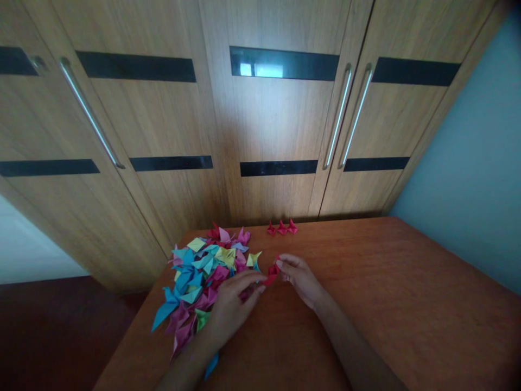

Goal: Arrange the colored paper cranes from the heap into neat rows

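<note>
Wooden tabletop (399,282) lies open to the right of the right hand (301,277). Left side blocked: folded-paper heap (185,277) crowds left hand (236,301). Three red folded pieces (282,229) stand near far edge; cabinet doors (277,125) close off beyond.

Clock positions are read about the held origami piece (272,275) over the table (391,288). The left hand (236,297) lies at eight o'clock, the right hand (300,278) between three and four. The heap of origami cranes (191,276) occupies nine; three folded pieces (282,228) stand in a row just past twelve, near the far edge. Behind, at twelve, is the wardrobe (277,125); the wall (468,174) is at two.
</note>
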`<state>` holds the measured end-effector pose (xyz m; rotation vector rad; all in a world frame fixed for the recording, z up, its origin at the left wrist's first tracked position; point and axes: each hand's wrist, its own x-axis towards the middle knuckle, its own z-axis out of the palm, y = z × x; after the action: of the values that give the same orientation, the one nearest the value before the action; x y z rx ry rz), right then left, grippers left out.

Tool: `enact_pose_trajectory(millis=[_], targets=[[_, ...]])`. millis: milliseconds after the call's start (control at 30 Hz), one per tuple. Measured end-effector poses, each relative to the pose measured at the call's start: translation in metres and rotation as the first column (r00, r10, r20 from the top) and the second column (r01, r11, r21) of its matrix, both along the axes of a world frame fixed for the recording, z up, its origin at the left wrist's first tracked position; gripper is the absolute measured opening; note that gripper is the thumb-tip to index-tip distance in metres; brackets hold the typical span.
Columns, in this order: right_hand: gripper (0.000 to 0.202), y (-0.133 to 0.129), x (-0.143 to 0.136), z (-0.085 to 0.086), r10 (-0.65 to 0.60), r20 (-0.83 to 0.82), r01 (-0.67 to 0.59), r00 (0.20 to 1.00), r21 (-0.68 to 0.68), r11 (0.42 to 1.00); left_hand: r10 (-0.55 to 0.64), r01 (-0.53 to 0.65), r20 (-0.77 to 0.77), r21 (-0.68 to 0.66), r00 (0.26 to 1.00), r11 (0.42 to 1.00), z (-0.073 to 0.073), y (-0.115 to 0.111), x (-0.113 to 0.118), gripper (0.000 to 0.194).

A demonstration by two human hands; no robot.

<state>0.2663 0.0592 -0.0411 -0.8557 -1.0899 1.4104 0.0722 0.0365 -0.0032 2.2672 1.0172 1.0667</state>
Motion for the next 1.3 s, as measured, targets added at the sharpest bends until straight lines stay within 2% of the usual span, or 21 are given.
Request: enact_pose_trajectory(millis=[100, 233, 433, 500, 600, 667, 733, 767, 833, 900, 933, 1067, 1300], targets=[[0.020, 0.002, 0.004, -0.002, 0.034, -0.076, -0.036, 0.997, -0.028, 0.999, -0.011, 0.011, -0.004, -0.018, 1.000, 1.000, -0.002, 0.000, 0.002, 0.017], [0.019, 0.003, 0.005, -0.002, 0.048, -0.129, -0.055, 0.991, -0.056, 0.997, 0.038, -0.039, -0.020, -0.017, 0.999, 0.999, 0.000, 0.005, 0.004, 0.014], [0.025, 0.009, 0.010, 0.000, -0.067, -0.169, 0.054, 0.983, -0.081, 0.995, 0.043, -0.038, -0.065, 0.074, 0.997, 0.997, 0.017, 0.024, 0.014, 0.014], [0.024, 0.014, 0.013, -0.003, -0.163, -0.124, 0.152, 0.979, -0.094, 0.984, 0.029, -0.022, -0.062, 0.121, 0.998, 0.992, 0.021, 0.035, 0.023, 0.014], [0.019, 0.022, 0.014, -0.012, -0.319, 0.030, 0.321, 0.947, -0.112, 0.941, 0.020, -0.012, -0.046, 0.169, 0.999, 0.986, 0.025, 0.054, 0.044, 0.014], [0.015, 0.025, 0.011, -0.019, -0.356, 0.165, 0.368, 0.920, -0.048, 0.929, 0.020, -0.007, -0.070, 0.180, 0.997, 0.984, 0.026, 0.068, 0.065, 0.015], [0.014, 0.025, 0.006, -0.025, -0.363, 0.356, 0.358, 0.861, 0.081, 0.930, 0.046, -0.018, -0.139, 0.196, 0.989, 0.980, 0.027, 0.083, 0.090, 0.016], [0.014, 0.024, 0.003, -0.026, -0.366, 0.484, 0.339, 0.795, 0.146, 0.929, 0.074, -0.033, -0.189, 0.211, 0.979, 0.977, 0.027, 0.090, 0.103, 0.016], [0.015, 0.020, -0.003, -0.028, -0.353, 0.709, 0.283, 0.611, 0.221, 0.933, 0.128, -0.044, -0.342, 0.243, 0.931, 0.969, 0.026, 0.105, 0.129, 0.017], [0.015, 0.016, -0.007, -0.026, -0.320, 0.833, 0.235, 0.451, 0.235, 0.943, 0.142, -0.045, -0.401, 0.242, 0.905, 0.969, 0.022, 0.120, 0.151, 0.021], [0.016, 0.015, -0.008, -0.025, -0.307, 0.861, 0.217, 0.405, 0.236, 0.947, 0.146, -0.047, -0.420, 0.237, 0.895, 0.970, 0.019, 0.127, 0.160, 0.022], [0.020, 0.013, -0.008, -0.023, -0.282, 0.887, 0.198, 0.366, 0.222, 0.955, 0.154, -0.060, -0.489, 0.202, 0.858, 0.978, 0.005, 0.150, 0.183, 0.025], [0.022, 0.016, -0.007, -0.023, -0.284, 0.873, 0.248, 0.396, 0.196, 0.949, 0.142, -0.054, -0.580, 0.166, 0.802, 0.985, -0.010, 0.168, 0.196, 0.023]])
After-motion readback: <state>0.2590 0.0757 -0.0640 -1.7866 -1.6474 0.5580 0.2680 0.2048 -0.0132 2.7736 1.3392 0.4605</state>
